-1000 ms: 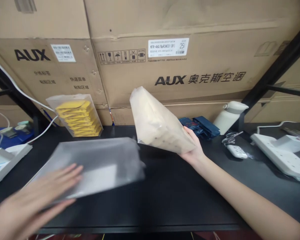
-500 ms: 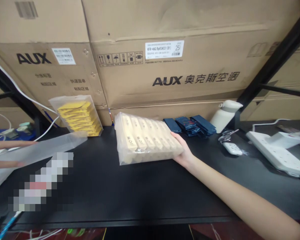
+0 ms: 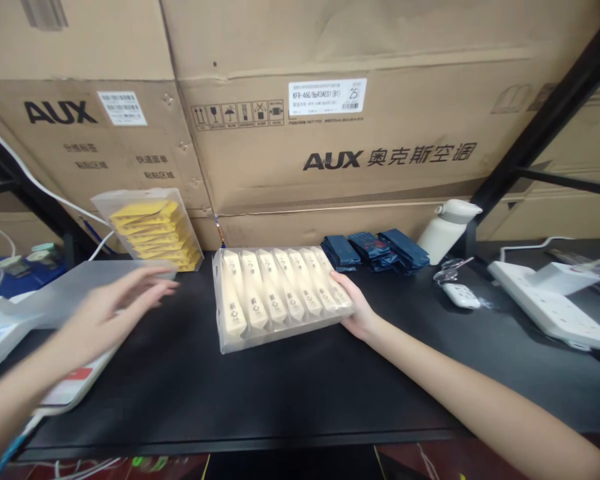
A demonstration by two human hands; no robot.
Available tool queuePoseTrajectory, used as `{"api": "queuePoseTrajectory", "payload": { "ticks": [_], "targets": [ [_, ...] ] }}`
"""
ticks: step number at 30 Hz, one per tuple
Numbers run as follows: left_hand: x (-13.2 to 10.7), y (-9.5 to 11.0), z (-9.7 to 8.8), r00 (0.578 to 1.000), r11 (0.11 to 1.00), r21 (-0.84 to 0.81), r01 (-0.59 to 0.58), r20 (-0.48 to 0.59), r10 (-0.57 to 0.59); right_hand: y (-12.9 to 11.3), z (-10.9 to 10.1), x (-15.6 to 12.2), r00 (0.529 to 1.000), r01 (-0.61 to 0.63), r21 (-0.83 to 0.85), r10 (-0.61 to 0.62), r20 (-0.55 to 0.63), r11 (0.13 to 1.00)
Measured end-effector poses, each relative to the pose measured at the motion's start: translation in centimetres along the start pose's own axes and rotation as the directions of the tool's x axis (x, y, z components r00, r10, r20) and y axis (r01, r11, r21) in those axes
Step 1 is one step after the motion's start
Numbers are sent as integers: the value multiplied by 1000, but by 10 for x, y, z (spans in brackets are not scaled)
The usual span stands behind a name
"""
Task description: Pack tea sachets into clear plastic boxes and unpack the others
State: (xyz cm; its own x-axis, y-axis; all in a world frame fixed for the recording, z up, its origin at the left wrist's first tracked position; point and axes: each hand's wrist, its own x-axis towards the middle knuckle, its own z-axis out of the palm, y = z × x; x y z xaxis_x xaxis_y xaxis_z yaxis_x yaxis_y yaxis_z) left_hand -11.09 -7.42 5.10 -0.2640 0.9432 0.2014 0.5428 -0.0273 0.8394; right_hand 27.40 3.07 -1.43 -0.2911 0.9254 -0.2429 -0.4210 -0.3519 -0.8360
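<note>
My right hand [image 3: 359, 312] grips the right end of a translucent plastic box [image 3: 285, 325], thumb on top, holding it over the black table with its top face tilted toward me. Inside stands a row of cream packets [image 3: 265, 290] with dark print. On the left, my left hand [image 3: 125, 300] is slightly blurred, fingers stretched out and apart, with nothing in it. Behind and beneath it lies a frosted plastic cover [image 3: 80, 275]. A phone-like device with a white and red screen [image 3: 73, 387] is partly hidden under my left forearm.
A clear box of yellow packets [image 3: 155, 233] leans at the back left. Dark blue packets [image 3: 375, 250], a white bottle [image 3: 447, 230], a white earphone case [image 3: 461, 295] and a power strip [image 3: 550, 307] stand along the back and right. Cardboard cartons [image 3: 330, 193] wall the rear.
My left hand has let go of the frosted cover and moved right, its fingers now spread. My right hand has lowered the box slightly and tipped its top face toward me.
</note>
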Motion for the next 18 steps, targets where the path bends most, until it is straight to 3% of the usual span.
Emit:
{"api": "queuePoseTrajectory", "payload": {
  "ticks": [2,4,6,9,15,18],
  "targets": [
    [-6,23,58,955,942,-240,232,240,-174,3,0,-1,993,116,-58,-116,3,992],
    [-6,36,101,877,792,-444,419,423,-227,4,0,0,962,270,-149,-273,-4,951],
    [-3,40,125,878,696,-551,461,400,-264,2,-3,2,911,393,-256,-411,-20,883],
    [-1,34,132,896,648,-621,441,351,-272,-4,-8,5,858,476,-405,-513,20,780],
    [-7,29,115,931,655,-662,365,241,-275,-9,-19,9,887,461,-503,-371,274,731],
    [-11,33,114,935,655,-668,352,215,-283,-6,-21,10,876,482,-525,-371,307,701]
  ]
}}
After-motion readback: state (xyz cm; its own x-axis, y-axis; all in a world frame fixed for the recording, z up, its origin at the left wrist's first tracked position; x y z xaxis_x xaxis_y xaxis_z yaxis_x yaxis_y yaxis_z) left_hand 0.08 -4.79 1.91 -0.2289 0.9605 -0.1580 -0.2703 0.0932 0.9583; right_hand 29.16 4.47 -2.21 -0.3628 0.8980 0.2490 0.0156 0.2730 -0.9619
